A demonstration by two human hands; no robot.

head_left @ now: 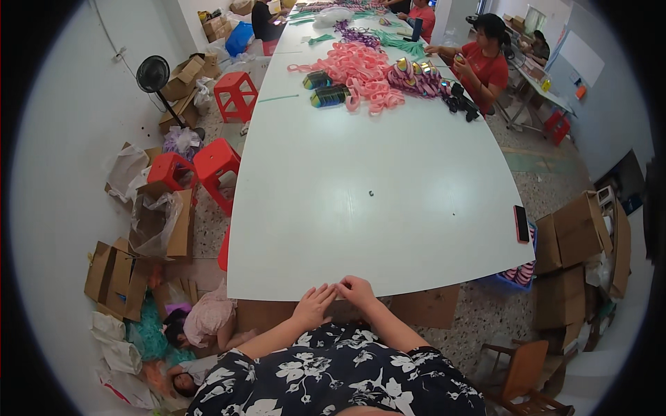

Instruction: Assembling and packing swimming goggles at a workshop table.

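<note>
Both my hands meet at the near edge of the long white table. My left hand lies with its fingers stretched out and its back up, holding nothing that I can see. Beside it, my right hand is curled closed, its fingers by the left fingertips. Whatever is inside the right hand, if anything, is hidden. Farther up the tabletop lies a tiny dark piece. A phone rests near the right edge.
Pink straps are heaped farther along the table, beside dark shiny rolls and black pieces. A person in red sits at the right side. Red stools and cartons stand left; two children are low at left.
</note>
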